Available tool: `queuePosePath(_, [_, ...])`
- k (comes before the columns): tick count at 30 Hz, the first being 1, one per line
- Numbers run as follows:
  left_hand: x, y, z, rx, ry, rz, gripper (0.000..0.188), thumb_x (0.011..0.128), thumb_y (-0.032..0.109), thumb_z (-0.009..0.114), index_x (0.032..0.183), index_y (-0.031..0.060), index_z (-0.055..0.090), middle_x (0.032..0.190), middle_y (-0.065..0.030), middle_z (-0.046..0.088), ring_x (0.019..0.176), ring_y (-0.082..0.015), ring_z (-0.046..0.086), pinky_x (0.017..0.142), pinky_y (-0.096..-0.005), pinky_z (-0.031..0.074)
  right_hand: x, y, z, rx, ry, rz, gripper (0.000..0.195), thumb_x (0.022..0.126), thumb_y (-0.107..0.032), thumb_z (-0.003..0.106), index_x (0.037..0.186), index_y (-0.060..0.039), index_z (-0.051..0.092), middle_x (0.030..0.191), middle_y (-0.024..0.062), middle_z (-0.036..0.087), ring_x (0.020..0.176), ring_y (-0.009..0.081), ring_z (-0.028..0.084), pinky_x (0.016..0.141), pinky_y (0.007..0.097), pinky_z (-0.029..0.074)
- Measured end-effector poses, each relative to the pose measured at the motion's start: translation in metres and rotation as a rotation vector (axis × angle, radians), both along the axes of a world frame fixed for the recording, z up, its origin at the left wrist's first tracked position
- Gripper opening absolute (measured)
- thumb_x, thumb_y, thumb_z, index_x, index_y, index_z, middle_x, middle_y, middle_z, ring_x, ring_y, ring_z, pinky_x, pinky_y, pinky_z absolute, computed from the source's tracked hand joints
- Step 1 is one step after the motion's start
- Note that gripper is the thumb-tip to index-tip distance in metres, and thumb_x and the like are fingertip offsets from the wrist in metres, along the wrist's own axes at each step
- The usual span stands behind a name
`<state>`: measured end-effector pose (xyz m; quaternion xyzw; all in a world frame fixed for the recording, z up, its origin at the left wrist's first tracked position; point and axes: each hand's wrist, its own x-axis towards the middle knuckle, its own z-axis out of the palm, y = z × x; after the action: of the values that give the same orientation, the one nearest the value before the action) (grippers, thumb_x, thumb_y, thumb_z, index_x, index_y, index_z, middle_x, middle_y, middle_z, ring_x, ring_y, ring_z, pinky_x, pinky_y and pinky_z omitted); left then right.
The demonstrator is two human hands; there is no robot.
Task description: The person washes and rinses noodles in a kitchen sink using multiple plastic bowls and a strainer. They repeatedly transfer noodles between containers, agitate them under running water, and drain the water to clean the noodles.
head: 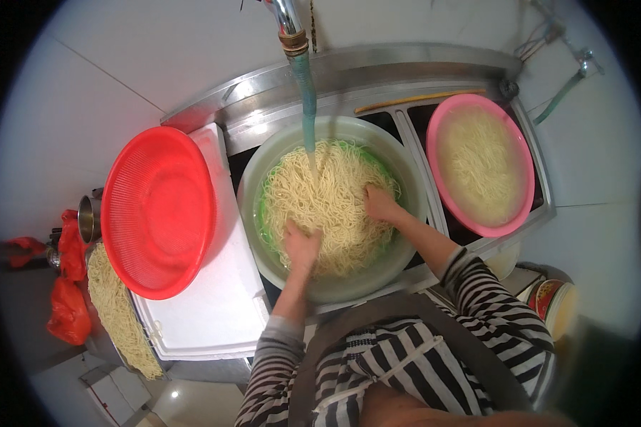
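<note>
A heap of pale yellow noodles (331, 187) fills a green basket (380, 163), which sits in water inside a large grey-green plastic basin (406, 155). My left hand (302, 246) is at the near left of the heap, its fingertips buried among the strands; their grip is hidden. On the heap's right side, my right hand (380, 204) is curled into the noodles, its fingertips also covered. Above them hangs a green hose (305, 101) on a metal tap (287, 18), with water running from it onto the noodles.
At right, a pink basin (528, 176) holds noodles in cloudy water. A red plastic colander (163, 208) rests on a white foam board (229, 315) at left, beside more noodles (118, 315). A wooden stick (419, 100) lies along the steel sink's back ledge (278, 115).
</note>
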<state>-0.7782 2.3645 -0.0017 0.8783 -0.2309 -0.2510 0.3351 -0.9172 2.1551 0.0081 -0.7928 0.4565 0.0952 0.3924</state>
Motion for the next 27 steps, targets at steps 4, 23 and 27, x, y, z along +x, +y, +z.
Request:
queuePosePath(4, [0.042, -0.038, -0.043, -0.266, 0.702, 0.312, 0.055, 0.081, 0.031, 0.058, 0.125, -0.0019, 0.048, 0.117, -0.0194, 0.058, 0.105, -0.0350, 0.056, 0.090, -0.0400, 0.045, 0.030, -0.017, -0.024, 0.415, -0.018, -0.396, 0.025, 0.080, -0.015, 0.056, 0.101, -0.0008, 0.057, 0.102, 0.0224, 0.058, 0.095, 0.0376, 0.056, 0.080, 0.0464, 0.045])
queuePosePath(23, [0.076, -0.011, 0.052, -0.749, 1.022, 0.038, 0.045, 0.085, 0.023, 0.064, 0.124, 0.0033, 0.052, 0.118, -0.0089, 0.059, 0.101, -0.0222, 0.058, 0.085, -0.0342, 0.049, 0.043, -0.055, 0.031, 0.668, -0.485, 0.031, 0.029, 0.080, -0.026, 0.058, 0.100, -0.0052, 0.062, 0.099, 0.0187, 0.061, 0.091, 0.0342, 0.060, 0.072, 0.0443, 0.049])
queuePosePath(27, [0.087, -0.021, 0.117, -0.483, 0.527, -0.507, 0.052, 0.075, 0.019, 0.071, 0.121, 0.0015, 0.054, 0.119, -0.0106, 0.059, 0.105, -0.0226, 0.057, 0.090, -0.0309, 0.045, 0.048, -0.058, 0.115, 0.038, -0.281, 0.748, 0.030, 0.079, -0.028, 0.058, 0.100, -0.0061, 0.063, 0.098, 0.0179, 0.062, 0.090, 0.0335, 0.061, 0.071, 0.0439, 0.049])
